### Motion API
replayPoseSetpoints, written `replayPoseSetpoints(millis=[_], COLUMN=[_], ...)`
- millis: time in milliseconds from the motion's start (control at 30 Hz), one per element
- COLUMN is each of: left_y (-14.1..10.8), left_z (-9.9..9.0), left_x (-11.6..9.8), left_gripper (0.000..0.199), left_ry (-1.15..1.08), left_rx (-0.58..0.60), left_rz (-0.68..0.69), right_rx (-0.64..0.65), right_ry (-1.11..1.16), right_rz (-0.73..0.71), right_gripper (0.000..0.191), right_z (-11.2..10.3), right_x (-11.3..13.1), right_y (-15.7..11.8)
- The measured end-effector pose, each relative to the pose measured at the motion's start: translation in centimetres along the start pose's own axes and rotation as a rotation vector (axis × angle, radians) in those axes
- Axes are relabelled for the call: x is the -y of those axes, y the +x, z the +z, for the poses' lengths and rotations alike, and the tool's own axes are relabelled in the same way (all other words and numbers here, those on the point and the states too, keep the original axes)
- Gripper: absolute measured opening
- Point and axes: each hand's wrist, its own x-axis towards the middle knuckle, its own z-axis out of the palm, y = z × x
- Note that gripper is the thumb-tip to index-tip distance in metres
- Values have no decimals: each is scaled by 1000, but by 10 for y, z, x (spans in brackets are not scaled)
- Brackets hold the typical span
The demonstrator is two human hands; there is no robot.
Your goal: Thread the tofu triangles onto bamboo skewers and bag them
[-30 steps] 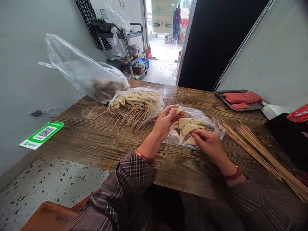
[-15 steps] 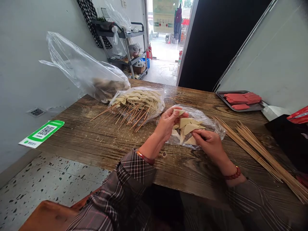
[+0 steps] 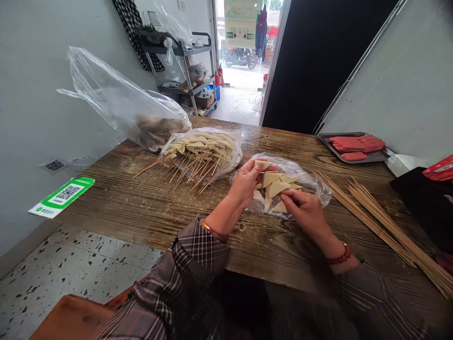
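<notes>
Pinching a pale, three-cornered slice (image 3: 262,165), the left hand (image 3: 246,179) has its thumb and fingers closed upon it, raised just above the desk (image 3: 170,215). The slice sits at the fingertips, its pointed end toward 3 o'clock. The right hand (image 3: 307,208) keeps thumb and forefinger drawn together with almost no gap, tips at the edge of a loose pile of similar slices (image 3: 278,189); whether they grip one or only touch it, I cannot tell.

That pile lies at about 4 o'clock from the left fingers, near them, on a crumpled clear plastic bag (image 3: 320,189) flat on the desk. From the pile, at 10 o'clock, another bag (image 3: 233,141) holds loaded sticks (image 3: 202,172), their bare ends pointing toward 7 o'clock. Farther along that line leans a big clear bag (image 3: 116,101) with something brownish inside. Between 3 and 4 o'clock lie bare sticks (image 3: 389,225) in two bundles. At 2 o'clock, a dark tray (image 3: 376,157) carries red packs (image 3: 357,143). A green-and-white card (image 3: 65,194) lies well apart at 9 o'clock.
</notes>
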Motion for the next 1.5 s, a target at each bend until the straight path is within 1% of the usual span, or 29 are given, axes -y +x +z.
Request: replayPoseSetpoints(millis=[267,400,533,667,800,867,1033,1200,1400,1500], left_y=[1,1,-1,-1,2,3,3,3,2,3], left_z=[3,5,5,4,2,1,3,3,0,-3], left_x=[8,11,5,-2,-7,-7,-4,-1,4,8], left_gripper=[35,33,29,21,16,14,16,17,25,31], left_ry=[-27,-88,-142,-149,-144,-136,-125,-113,-93,-108], left_rx=[-1,7,13,-15,-86,-98,-88,-62,-37,-39], left_rz=[-26,-41,-123,-135,-129,-124,-103,-76,-63,-78], right_rx=[-20,-15,38,95,111,101,35,14,24,60], right_ry=[-21,15,98,139,89,72,53,63,38,34], right_rz=[3,40,99,131,97,68,42,59,72,83], right_gripper=[23,25,30,31,31,32,31,31,33,35], right_z=[4,5,3,-1,-3,-2,0,3,4,1], right_x=[1,-1,-5,-7,-7,-7,-3,-4,-6,-9], right_y=[0,0,2,2,2,2,2,3,1,0])
